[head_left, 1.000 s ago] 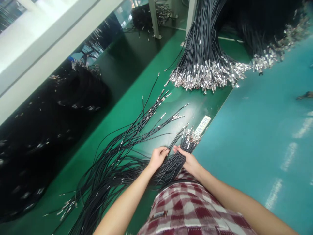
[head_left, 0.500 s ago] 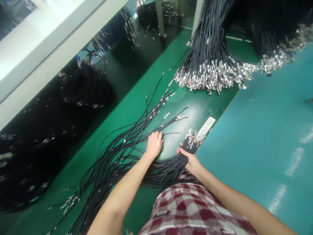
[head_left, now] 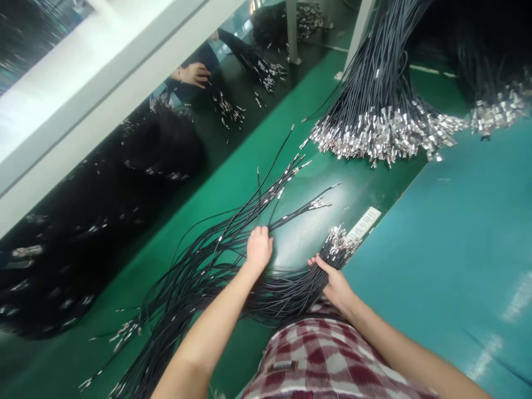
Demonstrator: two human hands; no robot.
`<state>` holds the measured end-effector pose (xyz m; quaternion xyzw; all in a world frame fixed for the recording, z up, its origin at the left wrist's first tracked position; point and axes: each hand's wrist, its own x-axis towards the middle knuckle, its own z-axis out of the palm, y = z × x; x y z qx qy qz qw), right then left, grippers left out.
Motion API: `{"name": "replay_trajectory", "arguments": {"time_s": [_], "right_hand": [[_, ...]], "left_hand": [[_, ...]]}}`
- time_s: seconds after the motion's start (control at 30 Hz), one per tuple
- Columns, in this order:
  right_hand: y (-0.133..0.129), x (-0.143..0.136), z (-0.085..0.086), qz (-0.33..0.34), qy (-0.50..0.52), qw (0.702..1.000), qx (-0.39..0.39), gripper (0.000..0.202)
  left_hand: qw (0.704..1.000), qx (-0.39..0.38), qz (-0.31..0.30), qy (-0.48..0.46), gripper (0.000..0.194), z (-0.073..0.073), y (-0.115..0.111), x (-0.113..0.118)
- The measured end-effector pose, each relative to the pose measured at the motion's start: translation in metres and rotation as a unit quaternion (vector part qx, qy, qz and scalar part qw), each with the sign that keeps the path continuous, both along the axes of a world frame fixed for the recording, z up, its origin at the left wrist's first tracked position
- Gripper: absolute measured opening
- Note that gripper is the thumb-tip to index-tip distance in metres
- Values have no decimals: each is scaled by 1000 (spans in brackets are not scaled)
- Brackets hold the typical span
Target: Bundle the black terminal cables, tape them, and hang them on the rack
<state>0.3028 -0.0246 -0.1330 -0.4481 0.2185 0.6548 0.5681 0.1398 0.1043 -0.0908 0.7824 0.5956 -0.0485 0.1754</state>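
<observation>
A thick bundle of black cables [head_left: 286,291] with silver metal ends curves across the green surface. My right hand [head_left: 334,280] is wrapped round it just below the ends, thumb on top. My left hand [head_left: 260,249] is closed over thin black cables at the middle, its fingertips pressed together; cable tips stick out past its knuckles. Looser black cables [head_left: 187,266] fan out left of my left hand, some ends pointing up and right, others down and left. A white label [head_left: 364,223] with writing lies beside the held ends.
A large hanging bunch of black cables [head_left: 384,94] with silver ends is at the upper right. A pale metal frame bar [head_left: 95,77] crosses the upper left. Beyond it, another person's hand [head_left: 195,73] is near dark cables. More dark cables [head_left: 162,144] lie at the left.
The view has shifted, so most things sit further right. My left hand has closed on cables and drawn slightly back. Another person's hand has appeared at the top. My right hand still holds its bundle.
</observation>
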Motion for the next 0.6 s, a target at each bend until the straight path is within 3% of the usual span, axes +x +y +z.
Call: {"name": "replay_trajectory", "arguments": {"time_s": [0.07, 0.13, 0.2, 0.33, 0.43, 0.53, 0.6], "right_hand": [[1, 0, 0, -1, 11, 1000, 4, 36], [1, 1, 0, 1, 20, 1000, 1, 37], [2, 2, 0, 3, 26, 1000, -3, 38], [2, 6, 8, 42, 28, 998, 40, 33], [2, 7, 17, 82, 1, 994, 71, 34], [1, 6, 24, 80, -36, 994, 64, 38], [3, 3, 29, 73, -38, 995, 58, 44]], "left_hand": [[998, -22, 30, 45, 18, 2, 18, -15], [998, -40, 31, 41, 23, 5, 17, -24], [998, -50, 4, -23, 23, 9, -2, -27], [977, -47, -91, -187, 18, 14, -61, -25], [979, -30, -109, -167, 27, 16, -94, -21], [982, -36, -115, -143, 30, 23, -100, -19], [984, -49, -115, -129, 35, 29, -87, -20]]}}
